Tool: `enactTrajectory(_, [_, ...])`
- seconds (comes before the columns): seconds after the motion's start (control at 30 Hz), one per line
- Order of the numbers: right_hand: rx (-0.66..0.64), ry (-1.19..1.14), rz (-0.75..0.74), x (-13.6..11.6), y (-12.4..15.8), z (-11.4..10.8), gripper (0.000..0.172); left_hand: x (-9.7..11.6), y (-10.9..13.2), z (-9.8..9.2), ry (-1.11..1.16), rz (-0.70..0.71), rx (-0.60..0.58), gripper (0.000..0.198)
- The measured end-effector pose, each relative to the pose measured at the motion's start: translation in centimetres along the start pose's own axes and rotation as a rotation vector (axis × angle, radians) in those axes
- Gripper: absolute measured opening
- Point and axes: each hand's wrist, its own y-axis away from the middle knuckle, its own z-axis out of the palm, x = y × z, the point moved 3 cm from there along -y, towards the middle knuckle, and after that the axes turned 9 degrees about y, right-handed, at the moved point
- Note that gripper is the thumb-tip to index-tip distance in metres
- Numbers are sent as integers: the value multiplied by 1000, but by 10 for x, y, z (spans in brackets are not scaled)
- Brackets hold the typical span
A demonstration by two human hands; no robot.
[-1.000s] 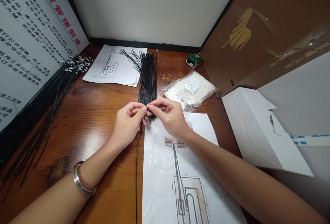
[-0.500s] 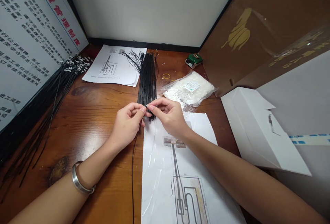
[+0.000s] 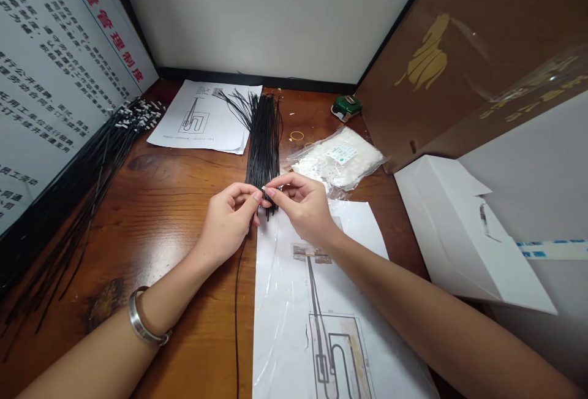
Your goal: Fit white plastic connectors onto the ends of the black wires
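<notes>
My left hand [image 3: 233,218] is closed in a pinch on a thin black wire [image 3: 237,301], which trails down over the wood toward the bottom edge. My right hand [image 3: 301,206] pinches a tiny white connector [image 3: 263,189] against the wire's end, and the fingertips of both hands meet there. Whether the wire sits inside the connector cannot be made out. Just beyond the fingers lies a thick bundle of black wires [image 3: 263,135], its near end partly hidden by my hands. To its right rests a clear plastic bag of small white connectors [image 3: 345,152].
A printed drawing sheet [image 3: 280,325] lies under my right forearm, and more printed sheets [image 3: 165,123] lie at the back left. Wires with white ends [image 3: 135,114] lean along the left panel. A green tape measure [image 3: 346,108], rubber band [image 3: 296,136] and white box [image 3: 441,221] are on the right.
</notes>
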Motion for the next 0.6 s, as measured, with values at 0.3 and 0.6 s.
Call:
enactTrajectory(0.3, [-39, -56, -14, 4, -2, 1, 17, -1, 0, 0, -32, 6, -21, 14])
enactTrajectory(0.6, [20, -16, -41, -1, 0, 1, 12, -2, 0, -1, -27, 1, -15, 18])
